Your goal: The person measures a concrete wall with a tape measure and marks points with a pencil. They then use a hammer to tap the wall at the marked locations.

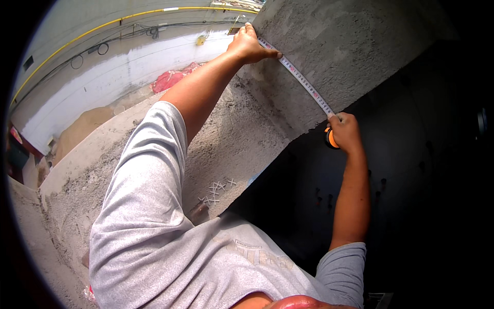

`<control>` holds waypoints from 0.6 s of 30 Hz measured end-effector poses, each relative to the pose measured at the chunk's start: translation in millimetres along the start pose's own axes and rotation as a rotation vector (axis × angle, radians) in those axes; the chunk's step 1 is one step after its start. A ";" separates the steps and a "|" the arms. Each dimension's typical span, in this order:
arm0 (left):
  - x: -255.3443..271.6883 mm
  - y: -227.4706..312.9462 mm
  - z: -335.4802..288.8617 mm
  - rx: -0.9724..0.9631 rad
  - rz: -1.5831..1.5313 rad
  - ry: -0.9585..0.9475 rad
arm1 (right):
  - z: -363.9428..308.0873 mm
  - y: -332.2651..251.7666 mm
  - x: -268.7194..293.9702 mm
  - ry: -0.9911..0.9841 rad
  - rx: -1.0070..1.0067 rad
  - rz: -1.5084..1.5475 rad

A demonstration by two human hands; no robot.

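At the far left, beyond the concrete ledge [216, 139], a yellow pipe [85, 34] and dark cables run along a pale wall [103, 80]; at its foot lie a brown heap [82, 129] and, nearer the ledge's outer edge, a crumpled red sheet [174, 77]. A grey sleeve [146, 159] crosses the ledge. To its right, close to the ledge's inner edge, a small cluster of white crosses [214, 190] lies scattered.

Further right, the left hand [249, 47] is at the left edge of a rough concrete face [329, 41]. Its thumb and fingers are spread apart, the thumb lying across a white measuring strip [303, 81]; how firmly it presses, I cannot tell. The strip slants down over the concrete to the face's lower right edge. There the right hand [343, 129] has its fingers closed together, clamped on the tape measure [332, 138], whose orange and black case shows just below the fingers. Right of that edge everything is deep in shadow.
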State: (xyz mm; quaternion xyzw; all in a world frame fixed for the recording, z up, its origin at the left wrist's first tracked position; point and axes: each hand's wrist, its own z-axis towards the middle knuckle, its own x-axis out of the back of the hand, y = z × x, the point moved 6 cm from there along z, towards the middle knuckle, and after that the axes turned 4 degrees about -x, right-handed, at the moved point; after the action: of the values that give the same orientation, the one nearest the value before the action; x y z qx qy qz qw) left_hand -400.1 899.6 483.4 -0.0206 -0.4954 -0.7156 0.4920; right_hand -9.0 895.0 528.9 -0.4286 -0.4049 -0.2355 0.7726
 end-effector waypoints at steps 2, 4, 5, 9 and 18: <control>0.6 1.2 -1.4 0.002 0.006 0.010 | -0.2 -0.8 -0.1 0.004 -0.003 -0.005; -1.4 -0.8 -1.6 0.004 0.033 0.034 | -1.1 -3.3 -0.4 0.009 -0.012 -0.011; -1.3 -0.2 -2.1 0.004 0.045 0.045 | -0.5 -1.7 -0.2 -0.012 -0.030 -0.028; -1.9 0.9 -3.9 0.005 0.027 0.034 | 0.2 -0.1 0.1 -0.014 -0.019 -0.025; 1.9 1.9 -2.5 0.018 0.012 -0.013 | 0.6 0.0 -0.2 0.014 0.010 -0.016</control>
State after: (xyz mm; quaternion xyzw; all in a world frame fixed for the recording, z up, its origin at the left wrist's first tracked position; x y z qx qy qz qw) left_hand -398.6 896.5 484.3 -0.0234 -0.5050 -0.7080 0.4931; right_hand -9.4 895.5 529.0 -0.4200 -0.4039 -0.2428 0.7756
